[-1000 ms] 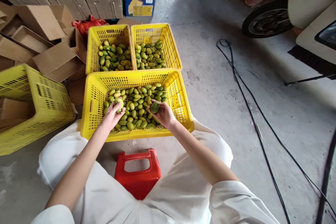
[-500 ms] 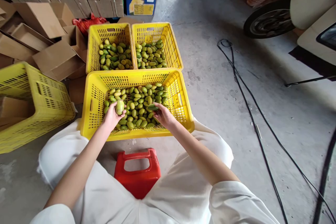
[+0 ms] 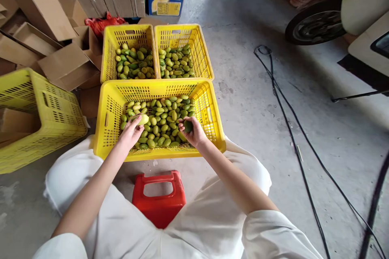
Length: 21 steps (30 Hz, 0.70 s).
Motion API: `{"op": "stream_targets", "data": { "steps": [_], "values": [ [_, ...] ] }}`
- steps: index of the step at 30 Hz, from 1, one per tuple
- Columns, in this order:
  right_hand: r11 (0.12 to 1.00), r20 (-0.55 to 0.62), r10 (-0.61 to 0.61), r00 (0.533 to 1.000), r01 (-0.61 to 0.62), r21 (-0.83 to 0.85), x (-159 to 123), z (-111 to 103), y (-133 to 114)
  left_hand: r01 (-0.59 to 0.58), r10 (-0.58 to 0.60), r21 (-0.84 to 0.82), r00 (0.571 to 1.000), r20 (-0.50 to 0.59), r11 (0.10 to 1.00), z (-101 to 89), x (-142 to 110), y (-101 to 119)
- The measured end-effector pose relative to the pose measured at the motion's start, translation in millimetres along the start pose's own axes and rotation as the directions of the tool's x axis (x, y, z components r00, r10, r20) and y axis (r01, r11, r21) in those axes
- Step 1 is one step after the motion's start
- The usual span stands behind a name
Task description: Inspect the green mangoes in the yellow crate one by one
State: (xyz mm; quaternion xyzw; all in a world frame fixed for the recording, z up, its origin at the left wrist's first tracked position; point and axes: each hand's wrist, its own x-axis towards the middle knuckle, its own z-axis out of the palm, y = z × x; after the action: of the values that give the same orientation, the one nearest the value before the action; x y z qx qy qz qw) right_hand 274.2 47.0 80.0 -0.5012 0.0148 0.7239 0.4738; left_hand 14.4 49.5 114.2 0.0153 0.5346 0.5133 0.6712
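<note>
A large yellow plastic crate [image 3: 158, 155] stands between my knees, with many small oval green fruits [image 3: 164, 128] spread over its bottom. Over its left part, my left hand [image 3: 131, 131] is closed round a pale yellow-green oval fruit [image 3: 141, 119]. My right hand [image 3: 193, 132] grips a dark green oval fruit [image 3: 187, 126] over the right part, its fingers curled round it. Both held fruits are above the others. Fruits of the same kind, yellowish to dark green, lie in the far left crate [image 3: 106, 54] and the far right crate [image 3: 204, 56].
Below the large crate is a red plastic stool-like object with a handle [image 3: 158, 176]. Another yellow crate [image 3: 57, 109] with cardboard inside stands left, near loose cardboard boxes [image 3: 65, 66]. Black cable [image 3: 291, 129] crosses the floor at right, near a wheeled vehicle [image 3: 319, 24].
The left-hand fruit has turned from upright to lying sideways. My right hand has turned the dark green fruit, which now sits deeper in the fingers. The view has shifted slightly.
</note>
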Motion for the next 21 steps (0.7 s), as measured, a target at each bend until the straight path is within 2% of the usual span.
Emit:
{"op": "stream_targets", "data": {
  "steps": [3,6,9,16,19,21],
  "values": [
    [1.000,-0.016,0.006,1.000,-0.006,-0.012,0.3,0.1,0.6,-0.005,0.003,-0.026,0.996,-0.092,1.000,1.6,-0.2,4.0],
    [0.999,-0.051,0.030,0.998,-0.031,-0.012,4.9,-3.4,4.0,0.001,-0.019,-0.078,0.972,-0.236,0.997,2.7,-0.4,8.5],
    [0.998,-0.110,0.068,0.992,-0.066,0.021,13.7,-9.8,8.8,0.022,-0.067,-0.148,0.949,-0.308,0.989,3.9,-1.7,10.1],
    [0.985,-0.223,0.173,0.959,-0.175,0.013,18.1,-24.3,11.4,0.077,-0.100,-0.090,0.954,-0.281,0.993,3.4,-1.3,4.0],
    [0.979,-0.236,0.190,0.953,-0.203,-0.033,14.1,-23.3,-4.6,0.113,-0.138,-0.109,0.956,-0.259,0.988,4.0,-2.7,0.7],
    [0.980,-0.241,0.174,0.955,-0.193,-0.057,19.4,-13.8,-23.8,0.142,-0.171,-0.128,0.953,-0.252,0.982,5.4,-5.2,-2.3]
  ]
}}
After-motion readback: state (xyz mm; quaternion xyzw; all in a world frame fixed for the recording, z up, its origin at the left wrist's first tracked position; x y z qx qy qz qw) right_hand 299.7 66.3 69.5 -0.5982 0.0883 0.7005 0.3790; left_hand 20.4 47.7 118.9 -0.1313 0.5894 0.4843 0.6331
